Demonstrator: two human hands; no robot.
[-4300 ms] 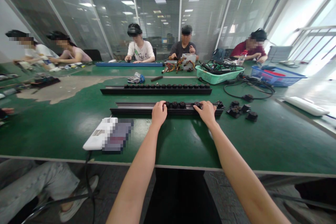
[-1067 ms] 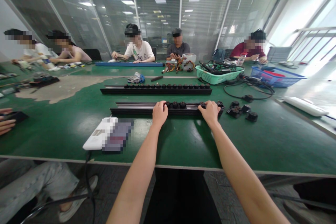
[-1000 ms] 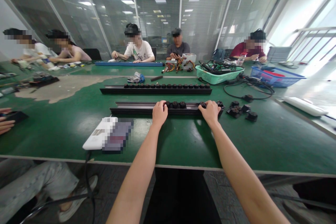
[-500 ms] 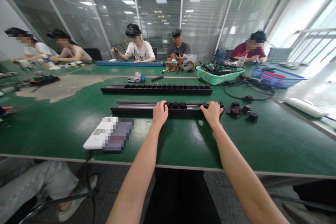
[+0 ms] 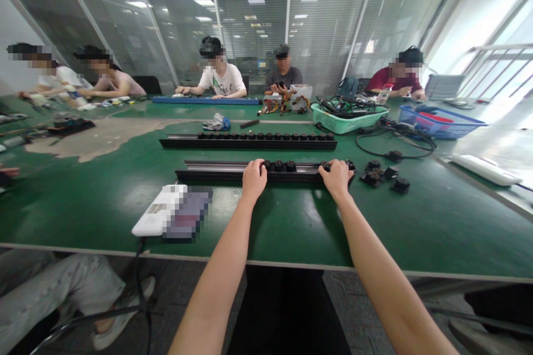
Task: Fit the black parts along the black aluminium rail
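Note:
A long black channel (image 5: 212,175) lies across the green table (image 5: 291,227) in front of me, with several round black parts (image 5: 280,166) in its groove. My left hand (image 5: 254,176) is closed over the channel near its middle, fingers curled beside these parts. Toward the right end, my right hand (image 5: 336,176) is wrapped over the channel and the black parts there; its fingertips are partly hidden. Loose black parts (image 5: 372,176) lie just right of the channel. Behind it is a second black channel (image 5: 245,145) with a row of similar parts.
A white device (image 5: 156,213) and a dark phone-like slab (image 5: 187,215) lie front left. Behind right stand a green basket (image 5: 350,120) of cables and a blue basket (image 5: 441,125). A glove (image 5: 216,122) lies beyond the channels. Several people sit around the table.
My hands and the channels look unchanged. Across the table, the person in the white shirt has lowered a raised hand and cable toward the table.

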